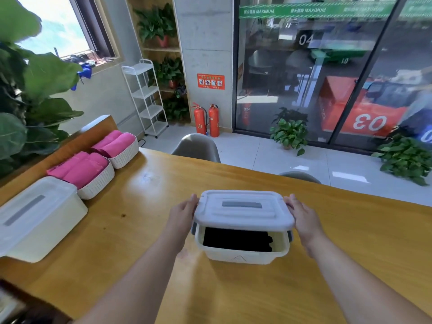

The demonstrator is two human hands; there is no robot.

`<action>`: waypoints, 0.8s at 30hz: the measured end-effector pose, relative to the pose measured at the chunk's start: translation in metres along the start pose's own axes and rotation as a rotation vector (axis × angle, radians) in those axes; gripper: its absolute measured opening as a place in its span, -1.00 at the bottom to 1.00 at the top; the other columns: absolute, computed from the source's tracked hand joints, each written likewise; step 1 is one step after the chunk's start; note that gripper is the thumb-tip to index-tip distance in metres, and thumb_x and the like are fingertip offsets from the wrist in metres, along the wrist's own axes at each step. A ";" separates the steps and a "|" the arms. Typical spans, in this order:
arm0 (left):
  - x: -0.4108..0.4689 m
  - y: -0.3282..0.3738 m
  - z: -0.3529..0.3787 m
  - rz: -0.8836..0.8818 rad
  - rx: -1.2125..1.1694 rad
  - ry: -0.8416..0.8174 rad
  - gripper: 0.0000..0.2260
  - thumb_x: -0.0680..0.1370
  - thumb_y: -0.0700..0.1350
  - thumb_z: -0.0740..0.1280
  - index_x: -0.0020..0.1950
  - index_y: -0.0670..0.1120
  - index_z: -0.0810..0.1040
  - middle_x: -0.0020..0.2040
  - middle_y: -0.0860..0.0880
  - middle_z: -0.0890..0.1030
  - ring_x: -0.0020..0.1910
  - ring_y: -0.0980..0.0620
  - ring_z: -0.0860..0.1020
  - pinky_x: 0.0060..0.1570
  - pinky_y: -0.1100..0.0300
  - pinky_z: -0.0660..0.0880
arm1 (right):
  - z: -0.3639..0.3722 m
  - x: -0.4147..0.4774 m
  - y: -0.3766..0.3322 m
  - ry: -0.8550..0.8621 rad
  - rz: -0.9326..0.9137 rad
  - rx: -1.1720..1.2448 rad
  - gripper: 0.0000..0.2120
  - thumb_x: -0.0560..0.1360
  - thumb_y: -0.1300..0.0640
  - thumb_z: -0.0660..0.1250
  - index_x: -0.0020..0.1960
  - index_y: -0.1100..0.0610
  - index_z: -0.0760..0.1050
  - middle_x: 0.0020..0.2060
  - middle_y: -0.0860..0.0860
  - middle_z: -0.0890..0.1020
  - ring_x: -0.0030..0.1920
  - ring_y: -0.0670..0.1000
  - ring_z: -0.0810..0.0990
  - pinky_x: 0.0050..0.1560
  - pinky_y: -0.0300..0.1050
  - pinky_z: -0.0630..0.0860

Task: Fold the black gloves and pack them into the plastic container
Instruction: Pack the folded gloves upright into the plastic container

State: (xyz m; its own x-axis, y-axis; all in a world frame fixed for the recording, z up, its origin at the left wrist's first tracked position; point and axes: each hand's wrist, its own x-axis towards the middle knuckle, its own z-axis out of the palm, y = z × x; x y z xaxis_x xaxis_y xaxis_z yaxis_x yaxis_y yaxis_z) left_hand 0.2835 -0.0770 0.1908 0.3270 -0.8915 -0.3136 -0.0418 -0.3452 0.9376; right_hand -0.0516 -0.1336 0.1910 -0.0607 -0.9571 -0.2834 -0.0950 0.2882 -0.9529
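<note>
Gripping one pale lid (243, 210) by its two short ends, two bare hands are at work: the left hand (183, 211) on the left end, the right hand (304, 218) on the right end. The fingers (193, 199) of each hand are pressed together and curled against the lid's rim, their tips tucked out of sight behind it. The lid hangs over one cream plastic container (243, 253) in the middle of the wooden tabletop (145, 230), its near edge raised so the inside shows. And there are the black gloves (237, 239), folded flat in the bottom of that container; it's a dark stack, so the count cannot be told. Over at the left edge of the tabletop sits one bigger lidded storage box (39, 218), and behind it two white woven baskets, a nearer basket (98, 185) and a farther basket (126, 155), both filled with rolled pink cloths. Two grey chairs stand at the tabletop's far side, one grey chair (197, 147) and a second chair (300, 176) barely peeking over. Two red fire extinguishers (207, 120) stand side by side on the floor against the concrete pillar.
</note>
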 end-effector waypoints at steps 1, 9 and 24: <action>-0.003 -0.005 0.001 0.004 0.015 0.002 -0.65 0.69 0.23 0.28 0.19 0.07 0.75 0.07 -0.01 0.77 0.08 -0.01 0.71 0.14 -0.07 0.63 | 0.000 -0.002 0.006 -0.013 -0.004 -0.007 -0.60 0.71 -0.23 0.21 0.21 -0.01 0.71 0.11 -0.04 0.76 0.20 0.07 0.70 0.32 0.19 0.55; -0.002 -0.048 0.008 0.032 0.229 -0.042 -0.47 0.58 -0.05 0.26 0.58 0.17 0.46 0.36 0.26 0.63 0.38 0.17 0.57 0.45 -0.05 0.51 | 0.017 -0.013 0.045 -0.006 -0.096 -0.374 -0.53 0.73 -0.04 0.26 0.59 0.10 0.41 0.61 -0.06 0.35 0.61 -0.02 0.29 0.60 -0.04 0.20; -0.011 -0.057 0.011 0.145 0.502 0.010 -0.47 0.69 -0.17 0.30 0.65 0.08 0.35 0.56 0.25 0.35 0.59 0.08 0.34 0.47 0.13 0.35 | 0.022 -0.016 0.084 -0.003 -0.271 -1.055 -0.45 0.76 0.06 0.01 0.74 0.04 0.03 0.73 -0.08 -0.10 0.72 0.05 -0.12 0.68 0.05 0.09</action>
State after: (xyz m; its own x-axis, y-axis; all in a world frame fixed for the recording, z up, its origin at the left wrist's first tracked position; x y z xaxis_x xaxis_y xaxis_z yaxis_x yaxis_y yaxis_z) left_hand 0.2721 -0.0506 0.1391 0.2933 -0.9385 -0.1824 -0.5342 -0.3191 0.7828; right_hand -0.0370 -0.0945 0.1135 0.0927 -0.9925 -0.0794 -0.9101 -0.0521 -0.4110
